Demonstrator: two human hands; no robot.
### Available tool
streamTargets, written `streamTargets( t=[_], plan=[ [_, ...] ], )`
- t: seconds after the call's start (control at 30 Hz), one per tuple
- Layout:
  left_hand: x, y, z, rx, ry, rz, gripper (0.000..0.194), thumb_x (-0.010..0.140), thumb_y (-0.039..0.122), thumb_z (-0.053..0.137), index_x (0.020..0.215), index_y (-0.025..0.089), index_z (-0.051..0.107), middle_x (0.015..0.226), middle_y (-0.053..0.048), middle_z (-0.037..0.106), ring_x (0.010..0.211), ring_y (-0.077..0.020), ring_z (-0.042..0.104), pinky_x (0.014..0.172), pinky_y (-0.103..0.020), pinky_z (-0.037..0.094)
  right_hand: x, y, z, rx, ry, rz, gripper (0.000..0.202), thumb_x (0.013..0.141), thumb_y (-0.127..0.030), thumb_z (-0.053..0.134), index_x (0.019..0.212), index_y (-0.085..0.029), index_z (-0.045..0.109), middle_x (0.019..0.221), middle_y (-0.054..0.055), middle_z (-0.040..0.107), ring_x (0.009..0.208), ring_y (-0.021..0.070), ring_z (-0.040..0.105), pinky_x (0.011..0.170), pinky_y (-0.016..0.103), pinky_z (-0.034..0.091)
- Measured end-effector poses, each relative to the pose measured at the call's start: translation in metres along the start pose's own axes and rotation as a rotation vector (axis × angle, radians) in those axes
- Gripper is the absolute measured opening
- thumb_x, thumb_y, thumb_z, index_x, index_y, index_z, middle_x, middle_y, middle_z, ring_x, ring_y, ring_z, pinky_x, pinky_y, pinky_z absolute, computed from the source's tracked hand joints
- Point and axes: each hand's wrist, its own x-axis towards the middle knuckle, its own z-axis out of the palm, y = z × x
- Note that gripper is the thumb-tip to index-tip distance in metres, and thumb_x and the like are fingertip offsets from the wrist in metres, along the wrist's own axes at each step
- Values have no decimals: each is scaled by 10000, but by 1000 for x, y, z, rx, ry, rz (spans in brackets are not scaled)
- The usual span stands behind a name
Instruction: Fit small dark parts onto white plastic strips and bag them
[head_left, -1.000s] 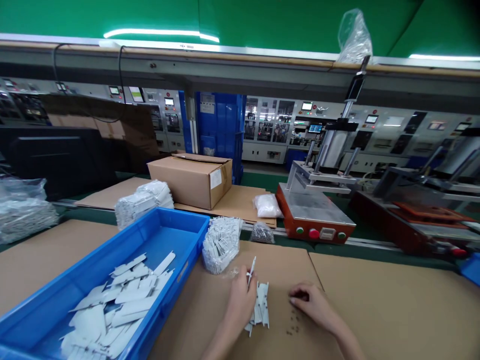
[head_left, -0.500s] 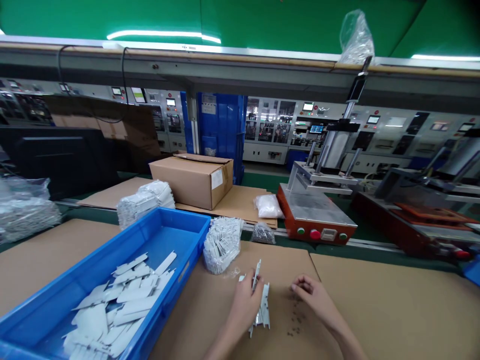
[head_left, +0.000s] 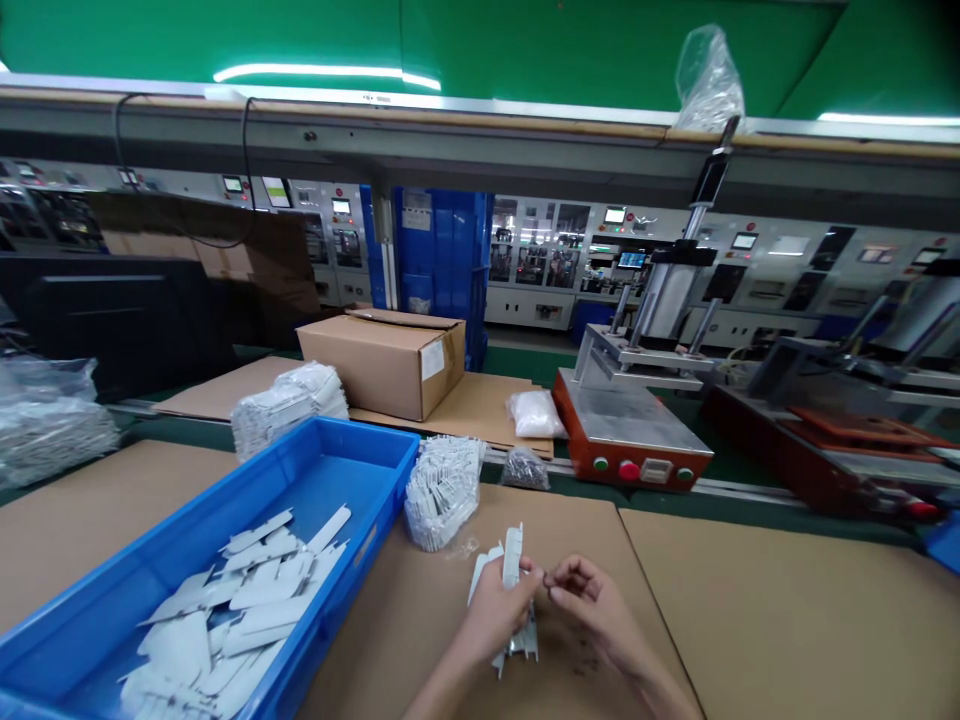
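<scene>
My left hand (head_left: 495, 605) is closed around a thin white plastic piece (head_left: 513, 555), which stands up between thumb and fingers. Another white piece shows beside those fingers. Close against the left fingertips, my right hand (head_left: 592, 610) is pinched; whatever sits in the pinch is too small to make out. Below the left hand, more white plastic pieces (head_left: 529, 640) lie on the brown cardboard sheet (head_left: 420, 640). Several small dark parts (head_left: 583, 660) are scattered under the right hand, partly hidden by it.
To the left stands a blue bin (head_left: 367, 440) with many white pieces. Behind the hands are a bag of white pieces (head_left: 444, 490), a bag of small dark parts (head_left: 525, 468) and a white bag (head_left: 535, 413). A red-based press (head_left: 637, 430) and a carton (head_left: 382, 365) stand farther back.
My right hand has moved left from above the small dark parts to my left fingertips. In my left hand the white piece has turned, showing its broad face.
</scene>
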Motion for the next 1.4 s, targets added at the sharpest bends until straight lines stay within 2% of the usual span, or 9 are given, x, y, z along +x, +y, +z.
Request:
streamTargets(
  t=[0.43,0.57,0.7,0.8,0.9,0.97,1.1,1.27,1.4],
  plan=[
    [0,-4,1,-20,-88,-9,342,644,468,549,723,178,387,349,150,238,248,-13,183,281,-149,130,0,1,11,-356,185,-169,194,709,-358,564,715,-169,604,732,55,608,746,202,545,681,267,425],
    [-1,-8,-1,-65,-75,6,378,731,532,394,792,160,422,365,123,302,251,-25,221,288,-148,160,0,5,13,-337,188,-166,189,742,-363,525,735,-177,556,697,20,567,701,169,524,650,239,413],
    [-10,-6,-2,98,28,52,468,800,537,196,825,154,464,393,63,428,287,-73,349,315,-173,251,1,8,17,-310,234,-160,199,747,-380,515,737,-181,524,676,1,534,671,151,505,636,227,408],
    [-17,0,-2,306,60,163,459,813,500,235,671,150,496,420,35,448,376,-91,421,403,-196,321,-1,11,24,-273,240,-146,210,743,-396,516,734,-186,520,676,0,543,657,153,516,616,230,416],
    [-19,3,0,424,96,235,453,818,474,264,642,147,524,505,7,493,492,-115,477,476,-208,348,-3,13,33,-212,213,-103,227,750,-418,496,757,-192,518,661,-1,550,557,143,517,509,230,421],
    [-19,3,1,431,101,235,456,821,469,258,668,144,537,534,2,498,512,-120,482,480,-210,348,-4,15,36,-206,220,-101,225,748,-416,500,766,-192,518,664,3,553,544,143,519,489,229,422],
    [-19,0,2,374,21,170,480,815,493,232,698,137,532,492,15,473,441,-117,461,424,-209,331,-3,14,36,-228,281,-135,222,726,-407,536,757,-188,524,705,24,572,676,172,540,615,248,442],
    [-20,0,3,415,-45,175,470,823,479,231,608,156,496,425,26,445,425,-114,444,451,-210,321,2,11,29,-188,341,-136,252,694,-417,570,770,-181,522,717,31,579,723,184,545,654,257,442],
    [-19,1,2,455,16,221,451,829,460,234,597,164,481,430,31,432,437,-112,442,475,-210,322,3,6,25,-179,258,-84,255,728,-432,522,726,-177,537,678,13,573,690,168,534,658,251,431]
  ],
)
